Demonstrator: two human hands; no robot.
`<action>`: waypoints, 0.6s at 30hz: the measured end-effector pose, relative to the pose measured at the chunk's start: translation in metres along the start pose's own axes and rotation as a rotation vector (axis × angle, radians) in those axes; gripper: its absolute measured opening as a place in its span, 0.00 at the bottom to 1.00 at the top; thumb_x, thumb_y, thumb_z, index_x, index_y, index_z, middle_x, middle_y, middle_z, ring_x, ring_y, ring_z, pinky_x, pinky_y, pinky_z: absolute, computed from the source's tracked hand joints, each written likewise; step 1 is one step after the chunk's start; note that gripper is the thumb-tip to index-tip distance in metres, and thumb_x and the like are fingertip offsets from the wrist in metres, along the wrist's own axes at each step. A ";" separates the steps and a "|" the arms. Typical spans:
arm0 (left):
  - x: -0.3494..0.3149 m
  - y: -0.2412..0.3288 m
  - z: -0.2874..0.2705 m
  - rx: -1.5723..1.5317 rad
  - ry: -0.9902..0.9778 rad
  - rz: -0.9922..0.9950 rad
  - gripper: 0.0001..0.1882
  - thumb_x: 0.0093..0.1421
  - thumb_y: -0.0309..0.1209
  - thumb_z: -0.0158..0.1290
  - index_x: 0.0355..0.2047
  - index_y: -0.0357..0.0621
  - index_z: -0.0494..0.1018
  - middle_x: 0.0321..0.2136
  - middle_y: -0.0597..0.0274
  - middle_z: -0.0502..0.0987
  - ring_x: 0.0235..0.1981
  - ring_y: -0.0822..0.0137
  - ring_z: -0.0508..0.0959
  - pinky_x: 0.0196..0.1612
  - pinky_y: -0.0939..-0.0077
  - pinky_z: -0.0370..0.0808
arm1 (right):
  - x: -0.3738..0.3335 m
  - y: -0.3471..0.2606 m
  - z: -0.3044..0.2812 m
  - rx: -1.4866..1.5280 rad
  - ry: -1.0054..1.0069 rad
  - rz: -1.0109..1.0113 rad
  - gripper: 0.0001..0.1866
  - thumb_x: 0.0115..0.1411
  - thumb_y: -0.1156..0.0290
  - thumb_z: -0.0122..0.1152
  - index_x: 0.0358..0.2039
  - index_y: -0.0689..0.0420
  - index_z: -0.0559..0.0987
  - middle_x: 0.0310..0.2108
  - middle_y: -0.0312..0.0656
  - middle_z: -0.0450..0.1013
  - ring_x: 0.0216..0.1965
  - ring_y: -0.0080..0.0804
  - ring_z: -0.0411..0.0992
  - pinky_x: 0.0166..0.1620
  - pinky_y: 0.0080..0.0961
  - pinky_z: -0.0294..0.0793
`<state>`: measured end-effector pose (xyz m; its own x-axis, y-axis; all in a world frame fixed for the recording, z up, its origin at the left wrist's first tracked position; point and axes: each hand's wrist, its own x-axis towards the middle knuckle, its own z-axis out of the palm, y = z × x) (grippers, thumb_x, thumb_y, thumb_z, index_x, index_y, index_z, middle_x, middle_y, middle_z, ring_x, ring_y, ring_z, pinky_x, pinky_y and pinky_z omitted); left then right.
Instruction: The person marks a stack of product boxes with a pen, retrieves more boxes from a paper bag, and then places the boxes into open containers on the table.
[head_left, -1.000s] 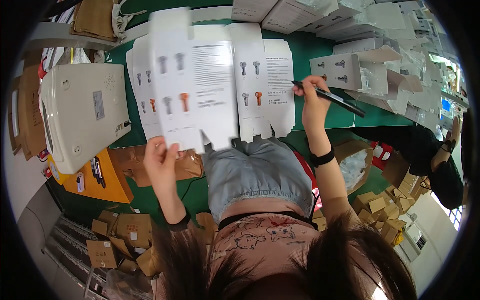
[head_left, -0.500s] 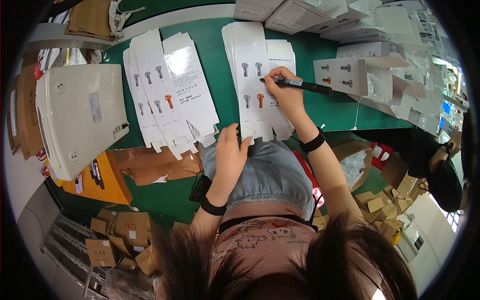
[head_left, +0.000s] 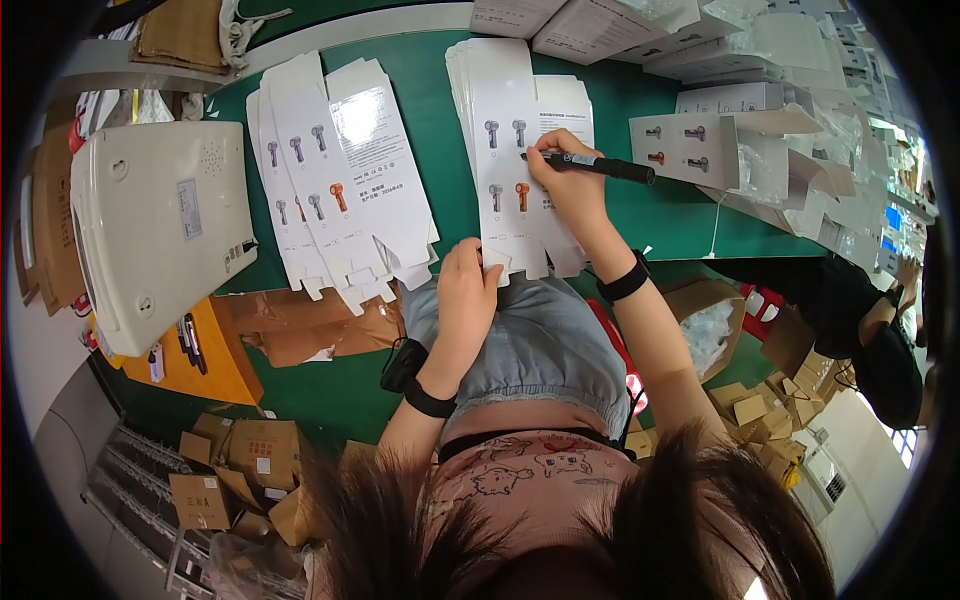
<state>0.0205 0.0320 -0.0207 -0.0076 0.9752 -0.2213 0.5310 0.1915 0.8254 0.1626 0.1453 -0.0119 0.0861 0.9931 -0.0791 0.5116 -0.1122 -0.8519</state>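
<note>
A stack of flattened white boxes [head_left: 505,95], printed with small handheld fans, lies on the green table in front of me. My right hand [head_left: 570,175] is closed around a black marker pen [head_left: 625,171] and rests on the top box. The pen's tip is by a small circle under the upper right fan picture. At the stack's near left corner, my left hand [head_left: 466,298] has its fingers and thumb closed on the edge of the boxes. Another fanned-out pile of flattened boxes [head_left: 375,140] lies to the left.
A cream-coloured machine [head_left: 160,230] stands at the far left, above an orange surface with several pens [head_left: 190,345]. Folded white boxes [head_left: 683,152] with clear plastic wrap crowd the right side. Brown cartons [head_left: 265,450] sit below. Another person's dark-clothed arm [head_left: 870,330] shows at right.
The left hand has moved slightly up, its fingers curling in and its thumb coming onto the boxes' corner. The pen has tilted a little, its tip still near the same fan picture.
</note>
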 end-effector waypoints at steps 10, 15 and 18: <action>-0.006 0.003 -0.003 -0.189 -0.007 -0.113 0.15 0.42 0.18 0.55 0.30 0.34 0.63 0.21 0.52 0.66 0.20 0.58 0.69 0.23 0.70 0.66 | -0.069 -0.003 -0.004 0.088 -0.128 -0.067 0.03 0.46 0.79 0.57 0.22 0.62 0.72 0.16 0.34 0.69 0.19 0.13 0.64 0.22 0.11 0.63; -0.004 0.004 0.000 -0.183 -0.003 -0.121 0.15 0.42 0.18 0.55 0.30 0.34 0.63 0.19 0.53 0.67 0.19 0.60 0.69 0.23 0.71 0.66 | -0.088 0.005 0.004 0.132 -0.136 0.019 0.04 0.44 0.79 0.59 0.22 0.62 0.72 0.16 0.34 0.69 0.18 0.13 0.65 0.22 0.12 0.64; -0.004 0.004 0.003 -0.204 -0.012 -0.126 0.15 0.42 0.19 0.55 0.30 0.34 0.63 0.19 0.53 0.67 0.19 0.60 0.69 0.23 0.71 0.66 | -0.088 0.010 0.004 0.108 -0.116 -0.009 0.04 0.44 0.79 0.60 0.21 0.62 0.73 0.15 0.34 0.69 0.18 0.14 0.64 0.22 0.12 0.63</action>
<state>0.0254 0.0285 -0.0176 -0.0522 0.9411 -0.3340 0.3444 0.3309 0.8786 0.1572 0.0573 -0.0155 -0.0208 0.9919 -0.1250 0.4161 -0.1051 -0.9032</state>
